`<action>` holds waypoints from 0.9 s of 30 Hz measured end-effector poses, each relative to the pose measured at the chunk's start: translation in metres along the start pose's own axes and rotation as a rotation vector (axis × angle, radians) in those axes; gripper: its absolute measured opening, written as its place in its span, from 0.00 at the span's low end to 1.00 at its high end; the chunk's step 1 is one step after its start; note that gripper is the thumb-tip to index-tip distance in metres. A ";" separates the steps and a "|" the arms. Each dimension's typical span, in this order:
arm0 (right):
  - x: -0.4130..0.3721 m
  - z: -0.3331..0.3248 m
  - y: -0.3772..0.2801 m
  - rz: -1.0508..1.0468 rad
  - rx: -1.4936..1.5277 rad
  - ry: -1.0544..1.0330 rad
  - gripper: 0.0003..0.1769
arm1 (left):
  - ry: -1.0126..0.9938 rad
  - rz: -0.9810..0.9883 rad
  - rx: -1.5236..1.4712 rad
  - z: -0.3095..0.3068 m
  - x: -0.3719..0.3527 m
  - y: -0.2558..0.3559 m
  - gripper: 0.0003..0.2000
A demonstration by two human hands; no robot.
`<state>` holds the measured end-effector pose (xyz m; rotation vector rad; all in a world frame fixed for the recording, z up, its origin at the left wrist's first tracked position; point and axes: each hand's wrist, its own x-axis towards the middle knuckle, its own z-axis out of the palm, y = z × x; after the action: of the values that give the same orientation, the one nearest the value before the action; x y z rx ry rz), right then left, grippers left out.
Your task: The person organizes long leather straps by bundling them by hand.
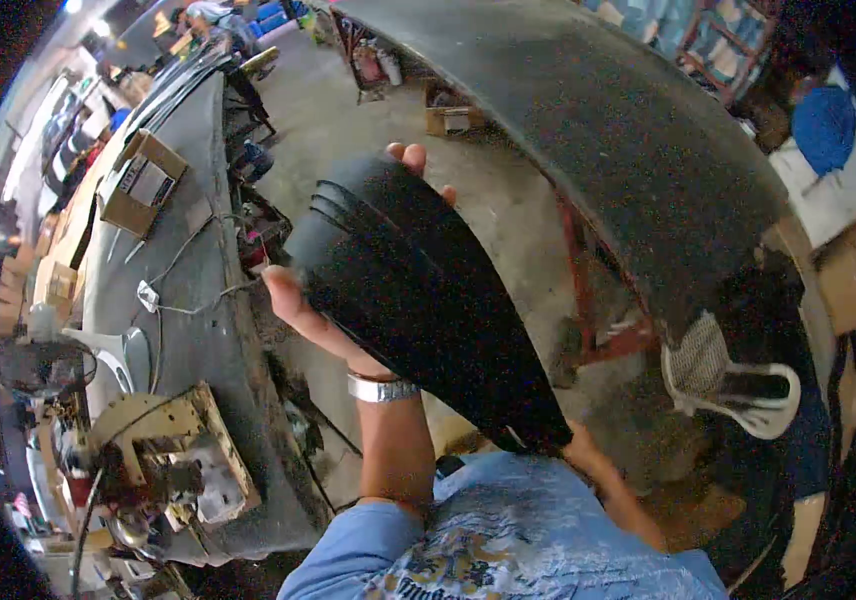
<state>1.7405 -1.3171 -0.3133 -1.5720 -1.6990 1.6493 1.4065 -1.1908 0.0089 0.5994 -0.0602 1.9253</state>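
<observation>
A long black piece (pixel 418 280) stretches from the middle of the head view down toward my right side. Its far end is broad, with several stepped, layer-like edges, and it narrows near my body; the exact kind I cannot make out. My left hand (pixel 318 325), with a silver watch (pixel 382 388) at the wrist, is wrapped round the broad end from beneath. The thumb shows on the left side and fingertips show past the far edge. By the narrow end is my right hand (pixel 578 445), touching or very close to it, its fingers hidden behind the black piece.
On the left, a dark workbench (pixel 188 330) bears an open cardboard box (pixel 143 185), loose cord and a sewing machine-like device (pixel 168 460). A long dark table (pixel 588 120) runs along the right, near a white plastic chair (pixel 733 380). Another person (pixel 213 15) is far back.
</observation>
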 end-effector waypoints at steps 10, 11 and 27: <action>0.277 -0.038 -0.137 -0.090 0.015 -0.015 0.27 | 0.055 -0.108 0.044 -0.088 0.272 0.021 0.57; 0.303 -0.046 -0.152 -0.076 0.022 -0.069 0.28 | 0.070 -0.102 0.071 -0.098 0.292 0.024 0.57; 0.738 -0.067 -0.436 -0.085 0.062 -0.297 0.31 | -0.205 0.179 0.187 -0.298 0.651 0.127 0.53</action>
<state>1.3238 -0.5669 -0.2595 -1.2580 -1.8053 1.9482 0.9834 -0.6015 0.0600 0.9435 -0.0658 2.0503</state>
